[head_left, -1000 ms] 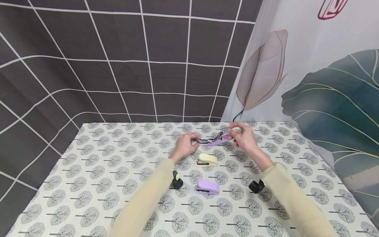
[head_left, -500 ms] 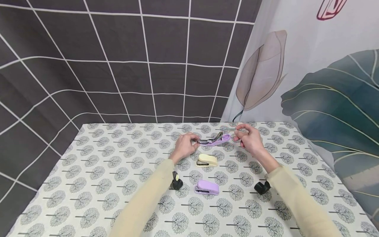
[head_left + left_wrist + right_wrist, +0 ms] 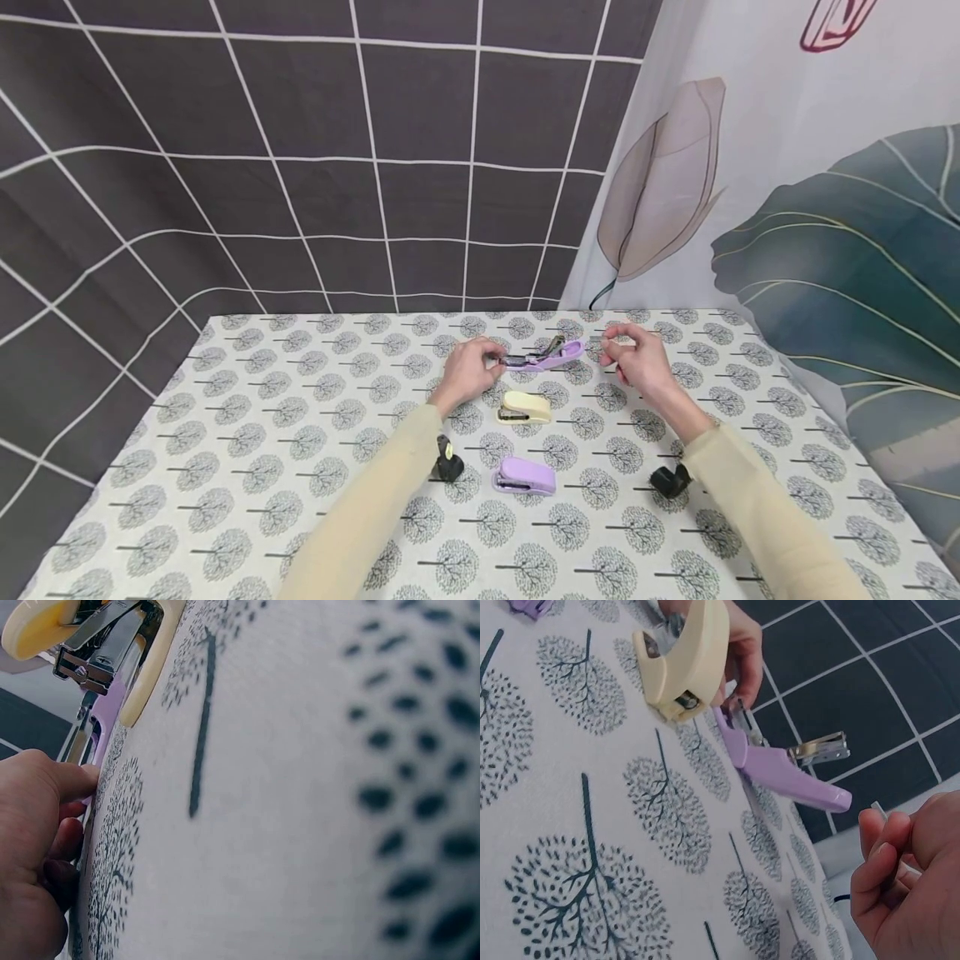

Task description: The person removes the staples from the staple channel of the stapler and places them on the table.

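A white tablecloth (image 3: pixel 187 508), printed with grey trees, is spread beneath both hands. On the near side of the hands, between the forearms, a lilac stapler (image 3: pixel 525 475) is laid, with a cream stapler (image 3: pixel 527 407) beyond it. One end of an opened purple stapler (image 3: pixel 558 356) is pinched by the left hand (image 3: pixel 468 367) — its other end is directed toward the right hand (image 3: pixel 637 358), in whose bent fingers a thin pale strip (image 3: pixel 880 811) is pinched, apart from that stapler. Behind the hands, a dark gridded backdrop (image 3: pixel 420 200) is hung — bordered at right by a leaf-patterned curtain (image 3: pixel 750 108).
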A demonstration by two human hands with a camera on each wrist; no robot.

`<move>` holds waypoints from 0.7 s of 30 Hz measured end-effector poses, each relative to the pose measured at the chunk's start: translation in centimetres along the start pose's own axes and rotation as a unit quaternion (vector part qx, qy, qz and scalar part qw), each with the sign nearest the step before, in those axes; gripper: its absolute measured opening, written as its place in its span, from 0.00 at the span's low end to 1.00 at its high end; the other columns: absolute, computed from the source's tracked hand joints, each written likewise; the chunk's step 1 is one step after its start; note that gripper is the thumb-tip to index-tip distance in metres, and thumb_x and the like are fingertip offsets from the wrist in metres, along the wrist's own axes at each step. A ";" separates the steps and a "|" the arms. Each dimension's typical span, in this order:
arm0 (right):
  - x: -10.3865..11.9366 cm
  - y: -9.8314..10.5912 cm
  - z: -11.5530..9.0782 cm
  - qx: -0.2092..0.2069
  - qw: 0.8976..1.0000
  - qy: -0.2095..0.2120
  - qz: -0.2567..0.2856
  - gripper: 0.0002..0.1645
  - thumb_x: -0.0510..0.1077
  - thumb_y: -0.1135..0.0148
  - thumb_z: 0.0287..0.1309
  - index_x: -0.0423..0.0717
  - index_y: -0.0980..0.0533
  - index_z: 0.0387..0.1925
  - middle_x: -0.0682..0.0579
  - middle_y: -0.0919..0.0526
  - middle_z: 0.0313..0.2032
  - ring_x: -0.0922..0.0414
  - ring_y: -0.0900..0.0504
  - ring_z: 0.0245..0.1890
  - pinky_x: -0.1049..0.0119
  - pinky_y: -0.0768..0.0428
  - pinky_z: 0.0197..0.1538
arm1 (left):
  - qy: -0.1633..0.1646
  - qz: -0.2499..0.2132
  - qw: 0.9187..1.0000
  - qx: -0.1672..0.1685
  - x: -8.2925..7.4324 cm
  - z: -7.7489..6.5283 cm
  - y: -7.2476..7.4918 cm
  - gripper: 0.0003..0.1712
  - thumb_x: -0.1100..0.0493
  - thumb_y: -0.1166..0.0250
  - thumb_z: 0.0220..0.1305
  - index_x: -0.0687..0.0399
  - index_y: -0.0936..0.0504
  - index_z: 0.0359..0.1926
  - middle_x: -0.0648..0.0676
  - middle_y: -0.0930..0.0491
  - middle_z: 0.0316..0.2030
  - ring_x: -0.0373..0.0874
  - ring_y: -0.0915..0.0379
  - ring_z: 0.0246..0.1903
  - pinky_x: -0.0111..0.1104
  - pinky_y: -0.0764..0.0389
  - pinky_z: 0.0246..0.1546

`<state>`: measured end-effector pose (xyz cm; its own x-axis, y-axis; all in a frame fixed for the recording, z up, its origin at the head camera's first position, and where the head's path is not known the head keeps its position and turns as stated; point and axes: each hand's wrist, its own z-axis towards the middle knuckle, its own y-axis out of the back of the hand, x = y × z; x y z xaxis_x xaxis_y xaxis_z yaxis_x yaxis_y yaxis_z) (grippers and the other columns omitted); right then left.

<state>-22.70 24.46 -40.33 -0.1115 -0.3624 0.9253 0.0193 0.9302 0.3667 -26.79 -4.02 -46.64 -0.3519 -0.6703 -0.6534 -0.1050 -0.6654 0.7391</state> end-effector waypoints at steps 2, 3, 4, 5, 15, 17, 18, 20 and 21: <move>-0.3 -0.1 0.1 -0.001 1.000 -0.005 0.001 0.19 0.39 0.43 0.71 0.33 0.31 0.58 0.45 0.15 0.28 0.64 0.30 0.14 0.72 0.32 0.16 | -0.002 0.001 1.000 -0.001 0.0 0.0 0.0 0.16 0.60 0.28 0.60 0.51 0.14 0.50 0.48 0.17 0.45 0.38 0.30 0.27 0.31 0.28 0.31; -0.5 -0.1 0.1 -0.002 1.000 -0.008 0.003 0.19 0.39 0.43 0.71 0.33 0.31 0.58 0.45 0.15 0.28 0.64 0.30 0.14 0.72 0.31 0.17 | -0.002 0.001 1.000 -0.002 0.0 0.0 0.0 0.16 0.60 0.28 0.60 0.51 0.14 0.50 0.48 0.17 0.44 0.38 0.30 0.27 0.31 0.28 0.31; -0.7 -0.1 0.2 -0.003 1.000 -0.010 0.003 0.19 0.39 0.43 0.71 0.33 0.31 0.58 0.45 0.15 0.28 0.64 0.30 0.14 0.72 0.31 0.17 | -0.003 0.003 1.000 -0.002 0.0 0.0 0.0 0.16 0.60 0.28 0.60 0.51 0.14 0.50 0.48 0.17 0.44 0.38 0.30 0.27 0.31 0.28 0.31; -0.8 -0.1 0.2 -0.004 1.000 -0.010 0.002 0.19 0.38 0.43 0.71 0.33 0.30 0.57 0.45 0.15 0.28 0.64 0.29 0.15 0.72 0.31 0.17 | -0.003 0.003 1.000 -0.002 0.0 0.0 0.0 0.16 0.60 0.28 0.60 0.51 0.14 0.50 0.49 0.17 0.44 0.38 0.30 0.27 0.31 0.28 0.31; -2.4 -0.6 0.4 0.008 1.000 -0.022 -0.006 0.18 0.36 0.44 0.70 0.31 0.31 0.57 0.48 0.17 0.25 0.64 0.28 0.15 0.73 0.30 0.18 | 0.006 -0.001 1.000 -0.004 -0.1 -0.1 0.0 0.16 0.60 0.28 0.59 0.50 0.14 0.49 0.48 0.17 0.44 0.38 0.30 0.27 0.31 0.29 0.31; -2.6 -0.7 0.4 0.008 0.999 -0.030 -0.007 0.17 0.36 0.44 0.70 0.32 0.30 0.57 0.48 0.17 0.25 0.64 0.28 0.16 0.73 0.29 0.18 | 0.006 -0.002 1.000 -0.004 -0.1 -0.1 -0.1 0.15 0.60 0.28 0.59 0.51 0.14 0.49 0.48 0.17 0.44 0.38 0.30 0.28 0.32 0.29 0.32; -2.7 -0.8 0.4 0.008 0.999 -0.033 -0.009 0.17 0.36 0.44 0.70 0.32 0.30 0.57 0.48 0.17 0.26 0.64 0.28 0.16 0.73 0.29 0.18 | 0.006 -0.002 1.000 -0.005 -0.1 -0.1 -0.1 0.15 0.60 0.28 0.59 0.51 0.14 0.49 0.48 0.17 0.44 0.38 0.30 0.28 0.32 0.28 0.32; -2.9 -1.0 0.4 0.009 0.999 -0.037 -0.015 0.17 0.36 0.44 0.70 0.33 0.29 0.57 0.47 0.17 0.26 0.63 0.27 0.16 0.73 0.28 0.19 | 0.006 -0.003 1.000 -0.004 0.0 -0.1 -0.1 0.15 0.60 0.28 0.59 0.51 0.14 0.49 0.48 0.17 0.44 0.38 0.30 0.28 0.32 0.28 0.33; -2.9 -1.0 0.3 0.010 0.999 -0.039 -0.014 0.17 0.36 0.44 0.70 0.33 0.29 0.56 0.47 0.17 0.27 0.63 0.27 0.17 0.73 0.28 0.19 | 0.006 -0.002 1.000 -0.004 0.0 -0.1 -0.1 0.15 0.60 0.28 0.59 0.51 0.14 0.49 0.48 0.17 0.44 0.38 0.30 0.28 0.32 0.28 0.33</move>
<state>-22.73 24.57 -43.47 -0.1896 -0.3828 0.9042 -0.0045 0.9212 0.3891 -26.68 -3.95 -46.70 -0.3400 -0.6720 -0.6579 -0.0979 -0.6704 0.7355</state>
